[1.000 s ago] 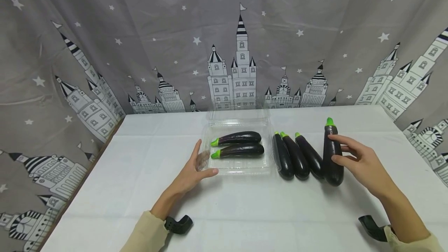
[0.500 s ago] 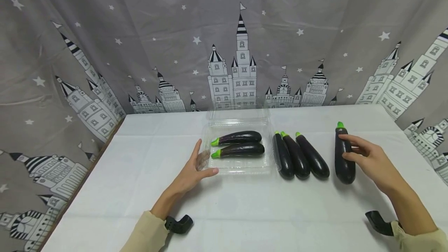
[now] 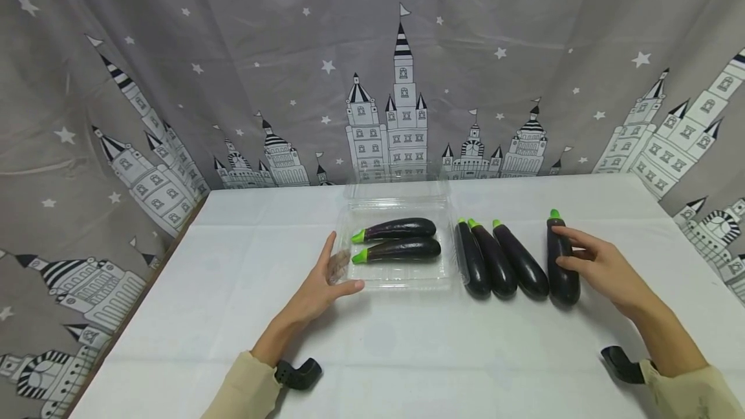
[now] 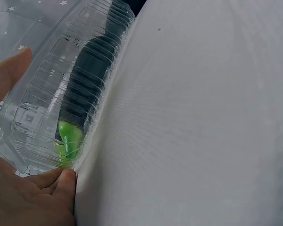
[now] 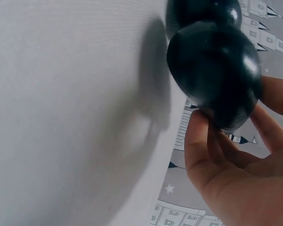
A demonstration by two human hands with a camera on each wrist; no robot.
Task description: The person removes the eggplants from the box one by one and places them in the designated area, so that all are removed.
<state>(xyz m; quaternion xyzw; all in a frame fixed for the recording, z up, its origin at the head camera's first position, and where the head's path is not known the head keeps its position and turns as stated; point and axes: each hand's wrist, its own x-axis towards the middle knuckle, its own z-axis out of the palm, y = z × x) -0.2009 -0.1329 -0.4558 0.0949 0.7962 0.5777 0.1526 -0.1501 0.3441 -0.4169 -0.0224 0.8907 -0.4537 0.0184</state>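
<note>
A clear plastic clamshell tray (image 3: 396,277) lies open on the white table and holds two dark eggplants (image 3: 401,229) with green caps. My left hand (image 3: 334,271) rests against the tray's left end (image 4: 42,117) with straight fingers, its thumb (image 4: 56,179) at the front corner. Three more eggplants (image 3: 495,260) lie side by side right of the tray. My right hand (image 3: 573,254) grips a fourth eggplant (image 3: 563,280) just right of that row, with its round end (image 5: 212,70) between thumb and fingers. Whether it touches the table is unclear.
A white cloth (image 3: 407,348) covers the table. A grey curtain with castles and stars (image 3: 372,83) hangs behind it and along the left side. The tray's clear lid (image 3: 396,189) lies folded back toward the curtain.
My right hand carried the fourth eggplant out to the right, then back left and down beside the three others. My left hand and the tray stayed still.
</note>
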